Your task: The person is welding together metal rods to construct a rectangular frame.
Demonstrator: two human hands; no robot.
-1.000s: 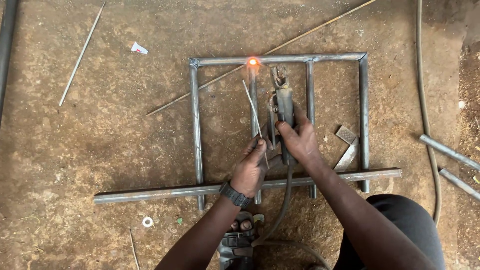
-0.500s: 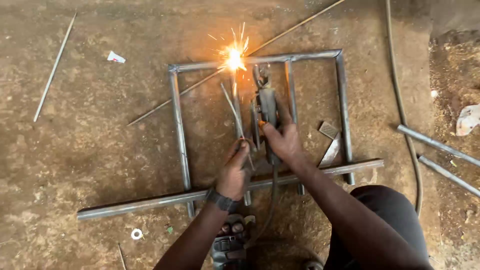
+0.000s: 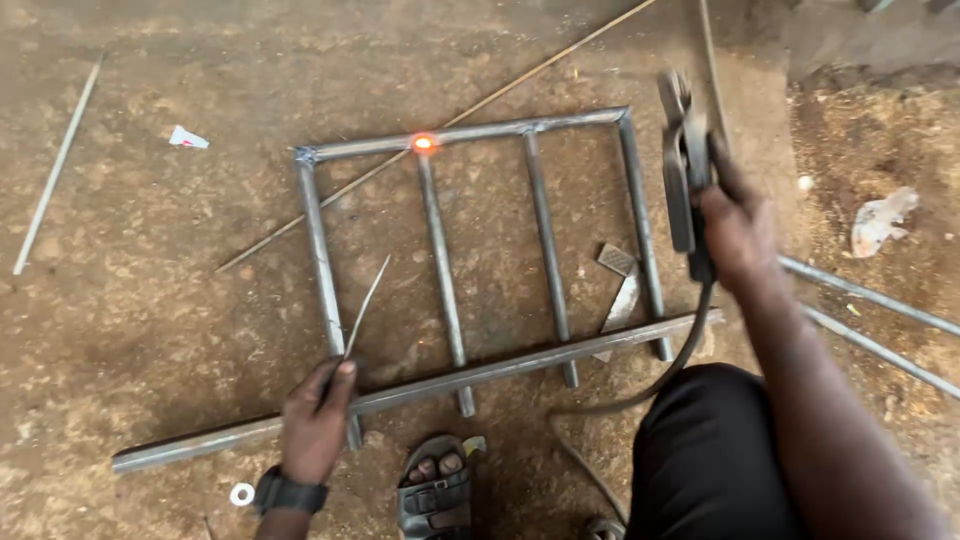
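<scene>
A rectangular metal frame [image 3: 320, 270] with two inner upright bars lies on the dirt floor. An orange glowing weld spot [image 3: 424, 143] sits where the left inner bar meets the top bar. My left hand [image 3: 315, 420] rests at the frame's lower left corner and pinches a thin welding rod [image 3: 365, 307] that points up and right. My right hand [image 3: 735, 225] is raised to the right of the frame, gripping a dark electrode holder [image 3: 683, 170] whose cable [image 3: 660, 385] trails down toward my knee.
A long angle bar [image 3: 470, 377] lies across the frame's lower ends. Two small metal offcuts [image 3: 620, 280] lie inside the frame. Thin rods [image 3: 55, 170] and pipes [image 3: 870, 300] lie around on the ground. My sandalled foot [image 3: 436, 490] is below the bar.
Sparks have stopped; only a glow remains. My right hand lifted the electrode holder away to the right. My left hand drew back to the frame's lower left with the rod.
</scene>
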